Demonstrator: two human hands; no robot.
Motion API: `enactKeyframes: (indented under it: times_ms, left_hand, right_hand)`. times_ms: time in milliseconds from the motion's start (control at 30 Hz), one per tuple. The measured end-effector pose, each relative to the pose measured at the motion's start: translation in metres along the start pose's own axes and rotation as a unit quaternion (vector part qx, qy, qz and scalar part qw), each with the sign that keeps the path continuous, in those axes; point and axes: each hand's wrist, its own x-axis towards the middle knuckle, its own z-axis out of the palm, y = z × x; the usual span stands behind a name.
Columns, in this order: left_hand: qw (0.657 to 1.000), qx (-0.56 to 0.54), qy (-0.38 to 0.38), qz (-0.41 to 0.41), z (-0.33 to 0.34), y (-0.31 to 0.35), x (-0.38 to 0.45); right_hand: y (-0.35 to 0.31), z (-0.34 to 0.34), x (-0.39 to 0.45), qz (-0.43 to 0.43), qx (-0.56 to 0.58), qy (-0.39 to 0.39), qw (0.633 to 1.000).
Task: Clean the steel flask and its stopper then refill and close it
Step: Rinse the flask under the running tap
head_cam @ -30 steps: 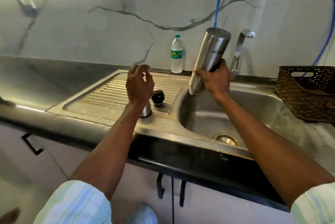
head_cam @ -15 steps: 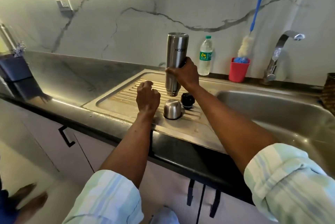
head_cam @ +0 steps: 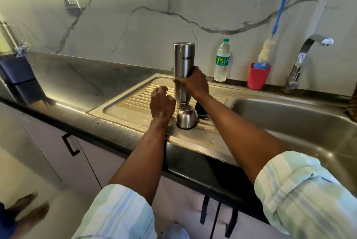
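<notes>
The steel flask (head_cam: 182,64) stands upside down, mouth at the ribbed drainboard (head_cam: 135,101), and my right hand (head_cam: 194,83) grips its lower body. Just in front of it a steel cap (head_cam: 186,118) lies dome up on the drainboard. The black stopper (head_cam: 201,111) sits to the cap's right, partly hidden by my right forearm. My left hand (head_cam: 161,104) hovers left of the flask's mouth with fingers curled, holding nothing.
The sink basin (head_cam: 289,122) lies to the right, with a steel tap (head_cam: 305,59) behind it. A plastic water bottle (head_cam: 222,60) and a red cup (head_cam: 258,75) with a blue-handled bottle brush (head_cam: 278,14) stand by the wall. A dark box (head_cam: 16,70) sits far left.
My right hand carried the inverted flask from over the basin leftward and lowered it to the drainboard behind the cap. My left hand dropped from a raised pose and curled beside the flask's mouth.
</notes>
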Motion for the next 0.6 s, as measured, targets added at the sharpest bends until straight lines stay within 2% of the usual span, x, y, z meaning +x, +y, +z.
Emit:
enactKeyframes:
  times_ms: [400,600]
  left_hand:
    - [1.000,-0.022,0.019,-0.012,-0.002,0.005,-0.001]
    - [0.998,-0.031,0.045,0.007,-0.007,0.009,-0.005]
  right_hand:
    - [0.006,0.003,-0.013,-0.006,0.028,-0.023,0.999]
    - [0.013,-0.007,-0.032,-0.027,-0.024,0.028,0.999]
